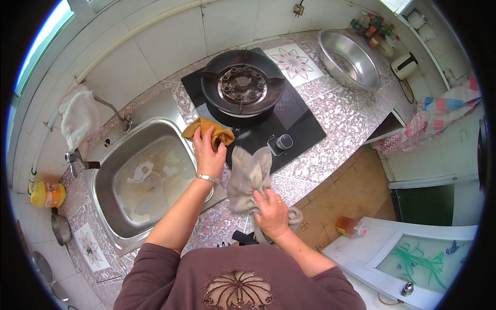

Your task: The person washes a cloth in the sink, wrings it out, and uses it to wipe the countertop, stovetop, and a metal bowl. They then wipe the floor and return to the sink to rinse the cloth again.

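My left hand [209, 153] rests on a bunched brown cloth [205, 130], its fingers curled into the fabric between the sink and the hob. My right hand [273, 213] grips a pale grey cloth [248, 178], which spreads over the counter edge and the near corner of the hob and looks slightly blurred. The black glass gas hob [296, 114] carries a round burner [243, 82] inside a dark metal wok ring [209, 93]. To the left, the steel sink [104, 190] holds some cloudy water [149, 182].
A steel basin [348, 62] stands at the back right, near several bottles [374, 31] and a kettle [404, 66]. A faucet [79, 159], a hanging white cloth [79, 116] and a yellow container [48, 195] are at the left. An open door [364, 232] stands at the lower right.
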### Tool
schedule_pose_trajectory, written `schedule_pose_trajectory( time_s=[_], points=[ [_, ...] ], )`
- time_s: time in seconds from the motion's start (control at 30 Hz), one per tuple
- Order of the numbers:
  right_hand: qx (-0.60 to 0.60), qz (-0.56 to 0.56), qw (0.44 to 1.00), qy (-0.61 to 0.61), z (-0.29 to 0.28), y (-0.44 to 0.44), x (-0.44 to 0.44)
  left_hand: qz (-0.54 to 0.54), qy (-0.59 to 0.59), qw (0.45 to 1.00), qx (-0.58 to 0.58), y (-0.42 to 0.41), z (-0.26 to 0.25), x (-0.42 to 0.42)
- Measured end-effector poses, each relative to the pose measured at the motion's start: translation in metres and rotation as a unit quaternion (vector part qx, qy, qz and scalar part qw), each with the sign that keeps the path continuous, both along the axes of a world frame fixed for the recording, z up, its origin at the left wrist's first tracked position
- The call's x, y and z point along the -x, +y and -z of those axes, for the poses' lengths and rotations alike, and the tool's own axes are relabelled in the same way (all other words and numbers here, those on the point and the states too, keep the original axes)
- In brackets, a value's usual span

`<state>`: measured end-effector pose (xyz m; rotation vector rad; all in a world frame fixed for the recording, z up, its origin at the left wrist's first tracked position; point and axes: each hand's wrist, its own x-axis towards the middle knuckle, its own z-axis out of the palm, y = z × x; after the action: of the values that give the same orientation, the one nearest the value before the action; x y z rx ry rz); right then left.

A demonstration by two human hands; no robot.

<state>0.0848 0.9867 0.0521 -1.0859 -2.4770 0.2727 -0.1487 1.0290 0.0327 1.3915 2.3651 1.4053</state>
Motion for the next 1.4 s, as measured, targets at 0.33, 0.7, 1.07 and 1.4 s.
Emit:
schedule_pose_trajectory(
  time_s=[0.33,0.7,1.07,1.4],
  points=[
    [-0.074,0.268,0.96,0.035,0.012,0.199,-0.077,0.098,0.077,0.991,0.057,0.009,0.0,-0.025],
    [0.131,-0.324,0.937,0.015,-0.012,0.258,0.05,0.085,0.106,0.984,0.114,0.021,0.006,-0.027],
    [-0.066,0.036,0.993,0.089,0.052,0.279,-0.142,0.065,0.116,0.984,0.118,0.019,0.002,-0.033],
    [-0.014,-0.043,0.997,0.061,0.013,0.08,-0.082,-0.005,0.187,0.975,0.123,0.02,-0.005,-0.046]
  ],
)
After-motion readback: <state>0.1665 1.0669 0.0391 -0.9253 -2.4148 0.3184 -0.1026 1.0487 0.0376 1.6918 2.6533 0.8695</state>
